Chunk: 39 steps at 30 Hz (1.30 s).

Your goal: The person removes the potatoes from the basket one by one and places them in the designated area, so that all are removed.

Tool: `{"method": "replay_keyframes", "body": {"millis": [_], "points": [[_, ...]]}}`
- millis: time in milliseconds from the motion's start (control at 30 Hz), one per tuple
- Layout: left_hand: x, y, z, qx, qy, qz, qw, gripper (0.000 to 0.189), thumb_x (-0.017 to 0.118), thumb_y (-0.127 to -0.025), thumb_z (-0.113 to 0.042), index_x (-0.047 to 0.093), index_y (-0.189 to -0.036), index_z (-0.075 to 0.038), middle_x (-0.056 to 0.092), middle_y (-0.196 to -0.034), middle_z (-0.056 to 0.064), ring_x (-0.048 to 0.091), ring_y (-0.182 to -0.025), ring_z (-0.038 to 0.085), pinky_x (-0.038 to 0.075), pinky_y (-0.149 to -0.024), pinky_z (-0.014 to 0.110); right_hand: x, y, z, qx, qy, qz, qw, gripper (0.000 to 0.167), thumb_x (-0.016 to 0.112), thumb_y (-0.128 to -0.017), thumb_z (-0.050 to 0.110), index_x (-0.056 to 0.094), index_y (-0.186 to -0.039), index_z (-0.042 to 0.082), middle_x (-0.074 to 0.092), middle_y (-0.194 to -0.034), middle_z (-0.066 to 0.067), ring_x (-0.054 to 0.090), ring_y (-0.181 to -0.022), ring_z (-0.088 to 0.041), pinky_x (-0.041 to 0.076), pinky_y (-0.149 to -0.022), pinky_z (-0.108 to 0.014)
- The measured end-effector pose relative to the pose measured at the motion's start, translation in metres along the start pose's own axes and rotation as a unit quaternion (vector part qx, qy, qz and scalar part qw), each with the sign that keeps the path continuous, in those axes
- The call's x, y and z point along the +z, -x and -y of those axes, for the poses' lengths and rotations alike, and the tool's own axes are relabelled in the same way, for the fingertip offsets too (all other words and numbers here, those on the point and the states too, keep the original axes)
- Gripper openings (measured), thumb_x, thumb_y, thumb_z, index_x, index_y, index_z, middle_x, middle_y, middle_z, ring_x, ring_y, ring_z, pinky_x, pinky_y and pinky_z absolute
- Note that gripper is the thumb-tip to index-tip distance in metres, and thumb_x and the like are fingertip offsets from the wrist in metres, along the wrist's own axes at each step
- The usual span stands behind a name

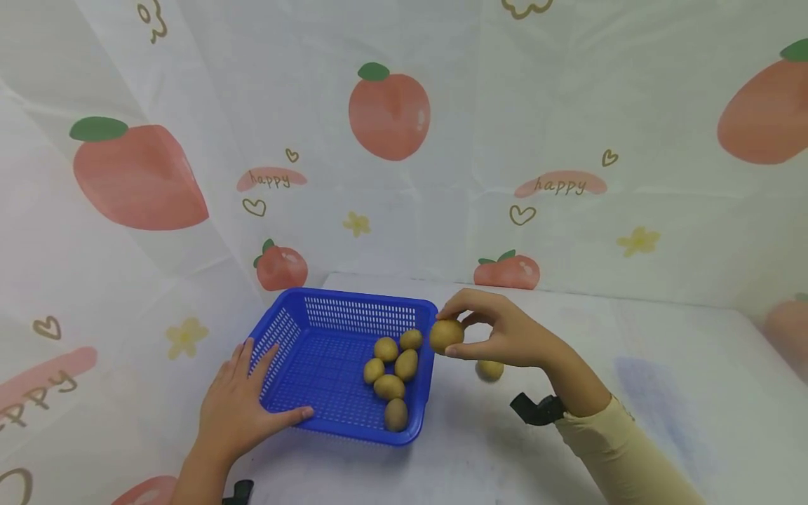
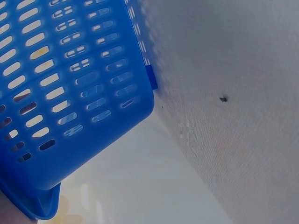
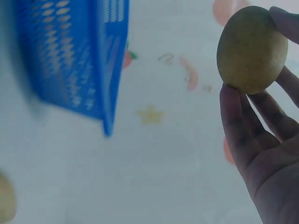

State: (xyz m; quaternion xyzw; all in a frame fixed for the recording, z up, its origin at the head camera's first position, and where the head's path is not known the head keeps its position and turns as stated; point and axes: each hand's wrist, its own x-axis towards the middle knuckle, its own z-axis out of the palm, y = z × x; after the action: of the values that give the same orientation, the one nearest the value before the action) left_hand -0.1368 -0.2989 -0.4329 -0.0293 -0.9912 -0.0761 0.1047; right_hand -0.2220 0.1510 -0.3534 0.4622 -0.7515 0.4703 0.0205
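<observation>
A blue plastic basket (image 1: 369, 297) with slotted walls stands on the white-covered table. Along its left and near edges my left hand (image 1: 238, 410) rests with fingers spread and thumb stretched out. Thumb and fingertips of my right hand (image 1: 511, 335) pinch a round yellow-brown potato (image 1: 446, 337), raised beside the basket's right rim. The right wrist view shows this potato (image 3: 252, 50) held at the fingertips. Several potatoes (image 1: 389, 387) lie together in the basket's right side. The left wrist view has mostly the basket's outer wall (image 2: 84, 93), with hardly any of the hand.
Another potato (image 1: 489, 370) lies on the table (image 1: 480, 449) under the right hand, partly hidden by it. A white cloth (image 1: 442, 140) printed with red fruit hangs behind and at the left. Black wrist mounts (image 1: 536, 409) show on both arms.
</observation>
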Motion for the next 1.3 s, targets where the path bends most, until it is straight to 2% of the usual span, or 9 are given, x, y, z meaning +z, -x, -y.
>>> {"method": "replay_keyframes", "body": {"millis": [200,400,567,1000,1300], "points": [[0.001,0.001,0.0,-0.001,-0.002,-0.003,1.0,0.134,0.071,-0.067,-0.093,0.035,-0.166,-0.01,0.023,-0.171,0.035,0.023,-0.158,0.055,0.023,-0.126,0.074,-0.011,0.035,-0.021,0.051,0.016,-0.029,0.9982,0.04,0.091,-0.086,0.014,0.071,-0.119,0.024,0.073,-0.115,0.007,0.069,-0.107,-0.013,0.064,-0.094,-0.031],[0.002,0.001,0.0,0.0,-0.002,-0.005,1.0,0.134,0.071,-0.066,-0.093,0.037,-0.165,-0.01,0.023,-0.171,0.035,0.023,-0.158,0.055,0.024,-0.126,0.074,-0.018,0.069,-0.043,0.073,0.033,-0.041,0.9959,0.037,0.089,-0.088,0.012,0.071,-0.119,0.021,0.073,-0.111,0.004,0.069,-0.103,-0.013,0.064,-0.091,-0.029],[0.0,0.001,-0.001,0.001,0.001,-0.011,0.9999,0.134,0.071,-0.066,-0.093,0.038,-0.164,-0.008,0.024,-0.17,0.035,0.023,-0.158,0.055,0.024,-0.125,0.074,-0.023,0.09,-0.051,0.093,0.062,-0.055,0.9922,0.035,0.088,-0.088,0.013,0.071,-0.118,0.02,0.073,-0.109,0.004,0.07,-0.101,-0.011,0.064,-0.088,-0.029],[0.004,0.0,0.001,-0.001,-0.001,-0.012,0.9999,0.134,0.07,-0.066,-0.094,0.038,-0.164,-0.009,0.023,-0.171,0.035,0.023,-0.158,0.055,0.024,-0.125,0.075,-0.025,0.121,-0.068,0.13,0.121,-0.061,0.9822,0.033,0.09,-0.087,0.016,0.072,-0.115,0.016,0.073,-0.105,0.008,0.069,-0.098,-0.006,0.063,-0.082,-0.028],[0.004,0.001,0.001,0.003,-0.001,-0.012,0.9999,0.133,0.07,-0.066,-0.093,0.038,-0.164,-0.009,0.024,-0.17,0.035,0.023,-0.157,0.055,0.024,-0.125,0.074,-0.022,0.132,-0.083,0.134,0.115,-0.05,0.983,0.034,0.089,-0.086,0.014,0.073,-0.116,0.012,0.073,-0.106,0.003,0.066,-0.098,-0.004,0.062,-0.079,-0.027]]}}
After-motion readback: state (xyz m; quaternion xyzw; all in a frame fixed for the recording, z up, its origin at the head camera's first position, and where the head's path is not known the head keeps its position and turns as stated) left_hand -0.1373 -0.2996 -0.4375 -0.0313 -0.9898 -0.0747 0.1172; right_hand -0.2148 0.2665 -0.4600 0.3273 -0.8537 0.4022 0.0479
